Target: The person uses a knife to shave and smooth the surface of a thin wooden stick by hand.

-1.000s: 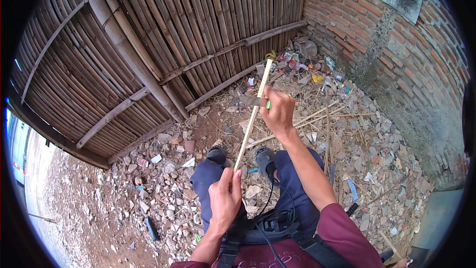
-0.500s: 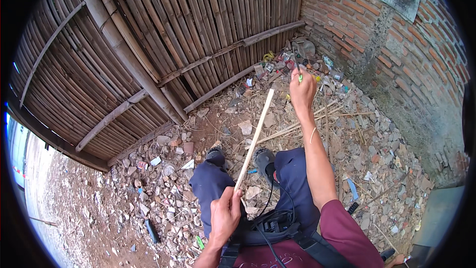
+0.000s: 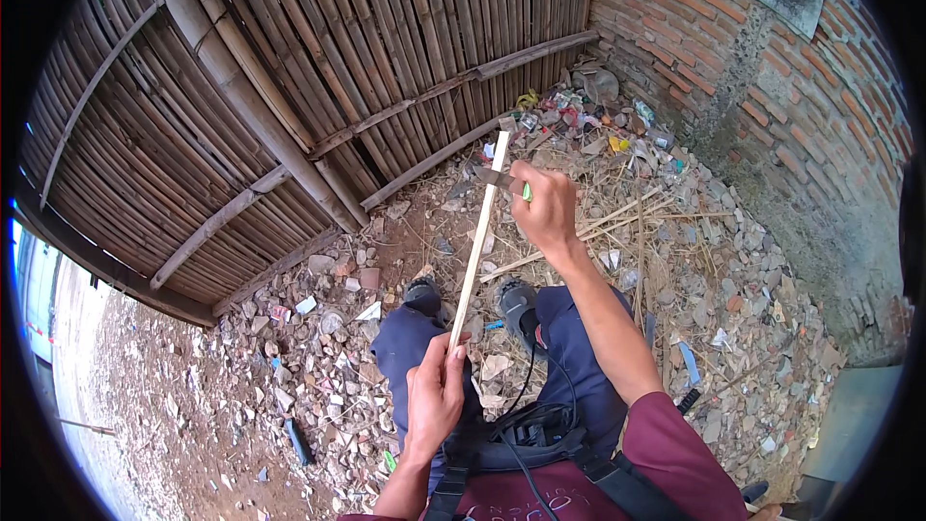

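Note:
My left hand (image 3: 436,393) is closed round the lower end of a pale wooden strip (image 3: 472,275), which slants up and away from me. My right hand (image 3: 546,207) grips a knife (image 3: 498,178) by its green handle, most of which the fingers hide. The blade crosses the strip near its far end and appears to touch it. Both hands are in front of my body, above my knees and shoes.
A bamboo slat wall (image 3: 386,39) closes the far left, and a brick wall (image 3: 694,48) stands at right. Rubble and litter cover the ground. Several thin strips (image 3: 598,229) lie beyond my right shoe. A dark cylindrical object (image 3: 299,442) lies at lower left.
My right hand has brought the knife left and nearer, from beside the litter pile onto the strip. The strip's far end has risen and shifted slightly left.

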A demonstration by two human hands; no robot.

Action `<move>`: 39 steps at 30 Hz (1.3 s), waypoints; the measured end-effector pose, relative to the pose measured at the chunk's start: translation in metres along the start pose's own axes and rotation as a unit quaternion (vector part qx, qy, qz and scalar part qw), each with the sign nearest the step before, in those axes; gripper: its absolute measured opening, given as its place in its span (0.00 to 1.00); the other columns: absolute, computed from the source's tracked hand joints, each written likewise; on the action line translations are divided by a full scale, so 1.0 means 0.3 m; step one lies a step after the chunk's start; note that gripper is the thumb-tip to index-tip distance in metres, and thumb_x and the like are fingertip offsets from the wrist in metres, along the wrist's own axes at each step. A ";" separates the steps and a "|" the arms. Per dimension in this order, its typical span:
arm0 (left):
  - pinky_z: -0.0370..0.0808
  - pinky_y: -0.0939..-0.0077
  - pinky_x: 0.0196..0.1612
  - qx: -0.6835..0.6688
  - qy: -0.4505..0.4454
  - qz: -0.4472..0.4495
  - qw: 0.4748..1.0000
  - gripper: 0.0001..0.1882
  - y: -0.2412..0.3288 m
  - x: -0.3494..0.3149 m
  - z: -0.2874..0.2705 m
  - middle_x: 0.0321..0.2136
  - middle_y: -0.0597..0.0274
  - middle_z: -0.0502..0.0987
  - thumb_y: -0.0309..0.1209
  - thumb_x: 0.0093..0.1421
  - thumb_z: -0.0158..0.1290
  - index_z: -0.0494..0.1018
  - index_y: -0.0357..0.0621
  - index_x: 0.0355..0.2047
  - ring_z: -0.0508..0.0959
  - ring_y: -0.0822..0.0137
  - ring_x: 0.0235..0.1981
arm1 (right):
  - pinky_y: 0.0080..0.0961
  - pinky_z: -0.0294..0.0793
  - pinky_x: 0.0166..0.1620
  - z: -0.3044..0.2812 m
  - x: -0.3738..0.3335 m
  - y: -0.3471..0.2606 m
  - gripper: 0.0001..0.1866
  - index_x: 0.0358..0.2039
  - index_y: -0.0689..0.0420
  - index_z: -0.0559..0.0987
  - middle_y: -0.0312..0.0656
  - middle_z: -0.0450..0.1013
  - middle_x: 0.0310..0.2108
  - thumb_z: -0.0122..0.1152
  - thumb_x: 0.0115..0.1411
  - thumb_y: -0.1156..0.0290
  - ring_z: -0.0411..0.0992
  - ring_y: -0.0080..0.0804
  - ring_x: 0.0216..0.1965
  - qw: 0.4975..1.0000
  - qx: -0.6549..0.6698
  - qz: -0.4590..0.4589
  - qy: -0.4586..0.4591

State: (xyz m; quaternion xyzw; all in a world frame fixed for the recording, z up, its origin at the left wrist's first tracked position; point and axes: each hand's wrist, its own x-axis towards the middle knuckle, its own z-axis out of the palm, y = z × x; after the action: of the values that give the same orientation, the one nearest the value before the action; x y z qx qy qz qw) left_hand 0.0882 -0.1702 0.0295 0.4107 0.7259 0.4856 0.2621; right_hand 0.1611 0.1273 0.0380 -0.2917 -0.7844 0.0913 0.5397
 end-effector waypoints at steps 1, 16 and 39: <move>0.60 0.73 0.21 0.001 0.000 0.000 1.000 0.10 0.004 -0.002 0.000 0.16 0.63 0.67 0.28 0.76 0.51 0.78 0.40 0.51 0.62 0.77 0.16 | 0.39 0.73 0.24 0.003 -0.002 -0.004 0.05 0.26 0.56 0.80 0.43 0.78 0.17 0.56 0.56 0.79 0.80 0.43 0.21 1.000 -0.003 -0.003 -0.015; 0.62 0.71 0.20 0.056 0.021 0.028 0.998 0.09 0.039 -0.027 -0.011 0.17 0.57 0.71 0.27 0.75 0.53 0.79 0.38 0.49 0.65 0.74 0.14 | 0.40 0.69 0.22 0.009 0.005 0.005 0.06 0.24 0.54 0.77 0.43 0.75 0.15 0.57 0.59 0.76 0.77 0.40 0.17 1.000 -0.026 -0.013 -0.005; 0.52 0.81 0.17 -0.167 -0.121 -0.120 0.971 0.20 -0.081 0.001 -0.130 0.17 0.77 0.55 0.42 0.82 0.40 0.73 0.39 0.43 0.52 0.83 0.15 | 0.31 0.58 0.26 0.013 0.029 0.104 0.12 0.20 0.60 0.73 0.35 0.66 0.15 0.43 0.57 0.79 0.63 0.24 0.20 0.945 0.253 0.197 -0.061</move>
State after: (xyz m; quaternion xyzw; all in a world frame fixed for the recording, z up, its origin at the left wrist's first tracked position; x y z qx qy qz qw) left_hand 0.0493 -0.1938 0.0223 0.3268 0.6413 0.5120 0.4688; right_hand 0.1666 0.1581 0.0293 -0.2879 -0.6939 0.4093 0.5178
